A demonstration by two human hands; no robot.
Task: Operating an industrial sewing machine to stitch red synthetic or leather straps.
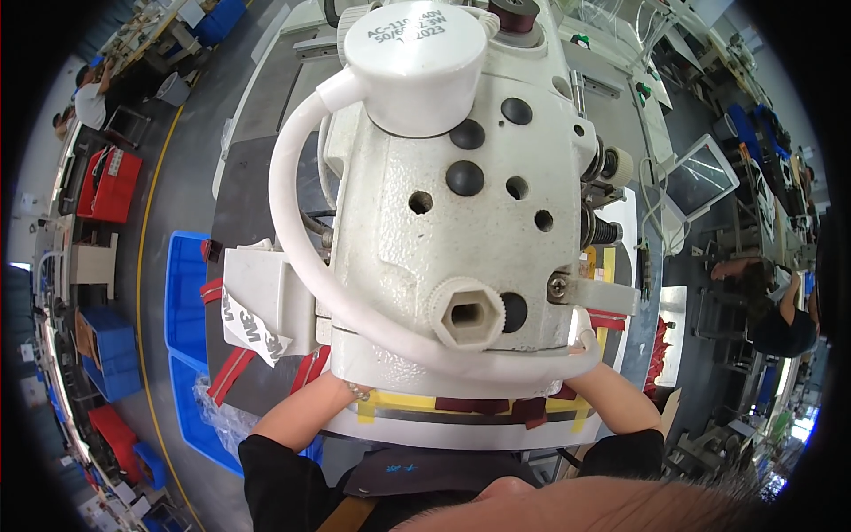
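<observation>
A white industrial sewing machine head (399, 239) fills the middle, with a cylindrical housing (414, 80) on top and a white hose (288, 230) curving down its front. My left forearm (301, 408) reaches in from the lower left, a chain on the wrist, and its hand disappears behind the machine's lower left. My right forearm (620, 403) reaches up from the lower right, its hand also hidden behind the machine. What either hand holds cannot be seen. Red strips (232, 372) lie by the left arm. Maroon pieces (532, 410) and yellow tape (390, 403) sit along the bed's front edge.
Blue bins (184, 301) stand left of the worktable, beside an aisle with a yellow floor line (146, 293). Red bins (106, 184) line the far left. A screen (698, 177) stands at the right. Co-workers sit at the upper left (91, 102) and right (780, 324).
</observation>
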